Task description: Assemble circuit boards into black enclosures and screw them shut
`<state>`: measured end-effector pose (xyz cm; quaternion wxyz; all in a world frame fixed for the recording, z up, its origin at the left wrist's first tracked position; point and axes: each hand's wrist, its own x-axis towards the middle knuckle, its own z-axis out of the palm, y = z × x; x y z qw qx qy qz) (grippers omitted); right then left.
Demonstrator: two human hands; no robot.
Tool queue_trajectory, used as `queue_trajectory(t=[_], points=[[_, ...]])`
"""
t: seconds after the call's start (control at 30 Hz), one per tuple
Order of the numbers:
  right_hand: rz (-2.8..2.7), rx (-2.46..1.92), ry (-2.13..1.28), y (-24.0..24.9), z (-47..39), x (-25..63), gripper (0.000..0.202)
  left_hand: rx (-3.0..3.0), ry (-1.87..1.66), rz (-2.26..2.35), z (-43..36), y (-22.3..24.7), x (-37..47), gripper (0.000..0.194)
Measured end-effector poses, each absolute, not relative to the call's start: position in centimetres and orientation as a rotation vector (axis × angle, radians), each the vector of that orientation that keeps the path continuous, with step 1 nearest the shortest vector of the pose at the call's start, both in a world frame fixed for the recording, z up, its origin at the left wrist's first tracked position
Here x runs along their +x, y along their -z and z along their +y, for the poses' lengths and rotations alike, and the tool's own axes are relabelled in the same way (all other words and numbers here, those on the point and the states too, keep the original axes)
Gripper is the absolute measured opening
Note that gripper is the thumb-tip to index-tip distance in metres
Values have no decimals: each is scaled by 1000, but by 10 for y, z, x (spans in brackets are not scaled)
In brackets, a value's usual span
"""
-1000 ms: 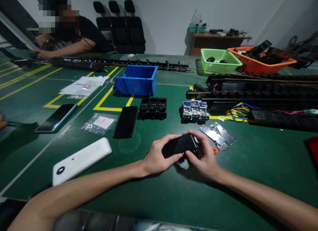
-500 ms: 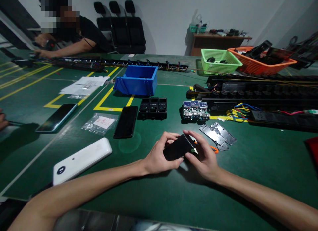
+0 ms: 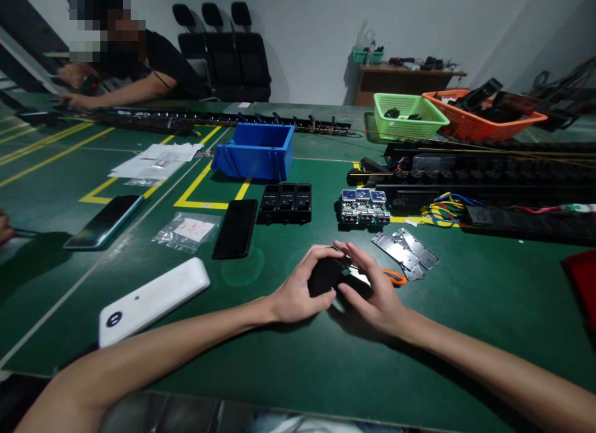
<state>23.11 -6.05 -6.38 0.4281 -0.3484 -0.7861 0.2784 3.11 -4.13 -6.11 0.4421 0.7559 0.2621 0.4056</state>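
Both hands are closed around a small black case (image 3: pixel 322 279) above the green table. My left hand (image 3: pixel 298 290) grips its left side, thumb below and fingers above. My right hand (image 3: pixel 377 296) holds the right side, where a green bit and a pale part show between the fingers. An orange-handled tool (image 3: pixel 395 278) lies partly hidden behind my right hand. Beyond the hands lie three joined black housings (image 3: pixel 285 203), a row of circuit boards with small screens (image 3: pixel 364 207) and flat dark plates (image 3: pixel 404 253).
Left are a black phone (image 3: pixel 235 228), a plastic bag (image 3: pixel 186 231), a white device (image 3: pixel 153 301) and another phone (image 3: pixel 106 220). Farther back stand a blue bin (image 3: pixel 255 159), green basket (image 3: pixel 410 130), orange basket (image 3: pixel 484 122) and black rails (image 3: pixel 479 166). A person (image 3: pixel 162 66) works at far left.
The black case has turned in my hands, so the green bit now shows nearer its middle. My right hand has moved slightly left, and more of the orange handle is visible.
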Motion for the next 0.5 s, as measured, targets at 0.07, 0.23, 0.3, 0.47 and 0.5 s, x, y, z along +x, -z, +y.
queue_trajectory(t=[0.07, 0.23, 0.3, 0.47, 0.5], points=[[-2068, -916, -520, 55, -55, 239, 63, 1791, -1025, 716, -41, 61, 31, 57], [-2354, -1192, -64, 40, -46, 278, 39, 1688, -1084, 796, -40, 60, 31, 55], [-2424, -1320, 80, 42, -49, 293, 41, 1696, -1108, 836, -39, 60, 32, 55], [-2458, -1439, 105, 56, -60, 316, 17, 1686, -1187, 930, -40, 61, 32, 56], [-2434, -1451, 35, 56, -61, 318, 17, 1684, -1187, 963, -41, 61, 32, 56]])
